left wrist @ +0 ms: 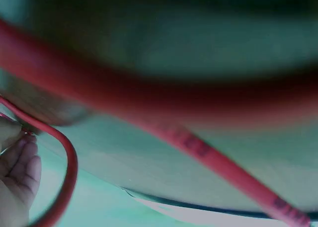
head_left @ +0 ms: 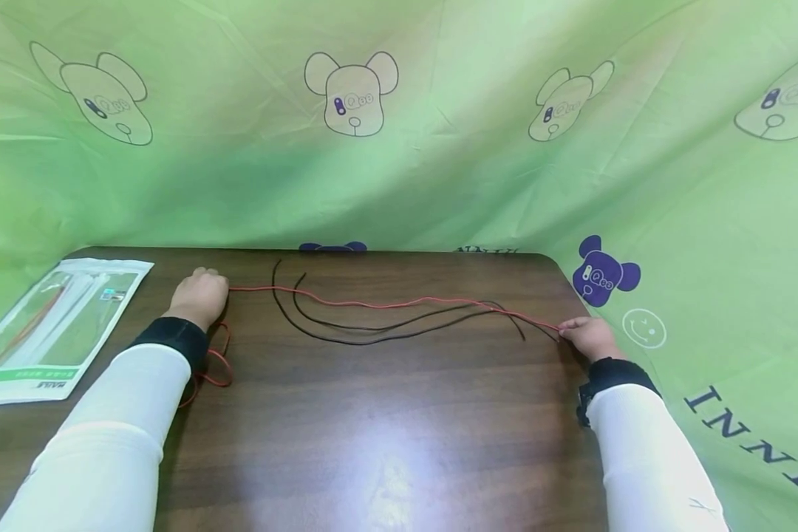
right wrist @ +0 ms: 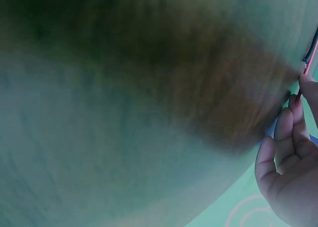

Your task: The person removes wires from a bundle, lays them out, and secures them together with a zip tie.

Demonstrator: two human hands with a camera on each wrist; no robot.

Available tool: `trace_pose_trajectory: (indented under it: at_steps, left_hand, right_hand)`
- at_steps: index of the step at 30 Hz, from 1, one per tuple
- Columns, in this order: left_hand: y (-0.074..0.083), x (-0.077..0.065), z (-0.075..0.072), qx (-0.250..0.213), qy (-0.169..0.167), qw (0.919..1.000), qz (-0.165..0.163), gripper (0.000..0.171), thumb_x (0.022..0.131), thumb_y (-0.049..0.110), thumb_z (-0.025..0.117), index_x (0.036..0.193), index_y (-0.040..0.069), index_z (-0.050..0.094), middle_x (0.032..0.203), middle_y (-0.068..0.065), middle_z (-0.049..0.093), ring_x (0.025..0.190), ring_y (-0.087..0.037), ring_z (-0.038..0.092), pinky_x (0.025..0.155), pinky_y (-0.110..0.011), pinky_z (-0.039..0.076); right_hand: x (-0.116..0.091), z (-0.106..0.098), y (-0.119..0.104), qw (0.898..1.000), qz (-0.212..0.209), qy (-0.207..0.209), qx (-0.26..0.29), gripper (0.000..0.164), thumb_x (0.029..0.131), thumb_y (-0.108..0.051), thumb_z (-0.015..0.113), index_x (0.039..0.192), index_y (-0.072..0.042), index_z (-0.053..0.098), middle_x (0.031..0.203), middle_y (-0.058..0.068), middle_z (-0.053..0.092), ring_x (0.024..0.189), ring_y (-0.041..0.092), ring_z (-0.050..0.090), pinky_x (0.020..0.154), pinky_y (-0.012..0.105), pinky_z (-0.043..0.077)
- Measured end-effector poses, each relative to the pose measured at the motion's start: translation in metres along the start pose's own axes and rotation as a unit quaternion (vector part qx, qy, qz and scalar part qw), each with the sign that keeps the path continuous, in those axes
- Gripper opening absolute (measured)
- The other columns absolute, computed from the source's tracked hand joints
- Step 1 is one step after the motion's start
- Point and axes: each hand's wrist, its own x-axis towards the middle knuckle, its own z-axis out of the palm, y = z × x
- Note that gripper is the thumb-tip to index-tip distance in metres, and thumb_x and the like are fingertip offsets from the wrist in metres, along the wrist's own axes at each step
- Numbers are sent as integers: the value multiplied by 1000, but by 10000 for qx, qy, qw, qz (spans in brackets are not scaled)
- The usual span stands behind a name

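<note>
A red wire (head_left: 386, 305) stretches across the table between two hands. My left hand (head_left: 199, 297) grips it at the left; in the left wrist view the curled fingers (left wrist: 31, 170) pinch it, and loops of the red wire (left wrist: 223, 165) pass close to the camera. More loose red wire (head_left: 221, 369) lies coiled beside the left wrist. My right hand (head_left: 592, 338) pinches the wire's other end between thumb and finger, also visible in the right wrist view (right wrist: 293, 172). Two black wires (head_left: 372, 343) lie curved on the table, their right ends near the right fingertips.
On the left of the brown wooden table (head_left: 372, 414) lies a clear zip bag (head_left: 73, 325) with a white edge and green band, holding something reddish. A green printed cloth (head_left: 439, 177) hangs behind the table and down its right side.
</note>
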Motion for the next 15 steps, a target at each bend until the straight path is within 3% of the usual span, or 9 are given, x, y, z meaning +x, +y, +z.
trace_pose_trajectory:
  at_steps: [6, 9, 12, 15]
  left_hand:
    - [3, -8, -10, -238, -802, 9958, -367, 29, 93, -4, 37, 109, -15, 60, 116, -36, 45, 110, -54, 44, 84, -62, 46]
    - [5, -13, -16, -444, -1243, 9904, -406, 39, 96, 1, 36, 128, -18, 47, 134, -40, 35, 124, -57, 33, 95, -64, 39]
    - [3, -18, -22, -798, -1385, 9866, -317, 47, 99, 7, 34, 136, -23, 31, 139, -44, 28, 129, -58, 26, 104, -63, 30]
    - [-3, -28, -29, -1116, -1306, 9849, -214, 53, 101, 13, 36, 134, -27, 26, 136, -47, 29, 128, -59, 27, 106, -62, 26]
  right_hand:
    - [-6, -2, -4, 9997, -212, 57, -82, 27, 91, -13, 61, 106, 9, 66, 105, 26, 65, 97, 38, 56, 83, 46, 42]
    - [-9, -2, -7, 9995, -295, 98, -91, 28, 92, -15, 63, 107, 9, 66, 104, 25, 66, 95, 36, 56, 80, 43, 42]
    - [-13, -1, -12, 9990, -417, 153, 41, 34, 94, -20, 61, 111, 10, 64, 108, 27, 64, 98, 39, 56, 82, 45, 44]
    - [-23, -1, -20, 9970, -673, 323, 205, 43, 98, -26, 55, 119, 11, 59, 116, 32, 60, 106, 45, 55, 89, 53, 44]
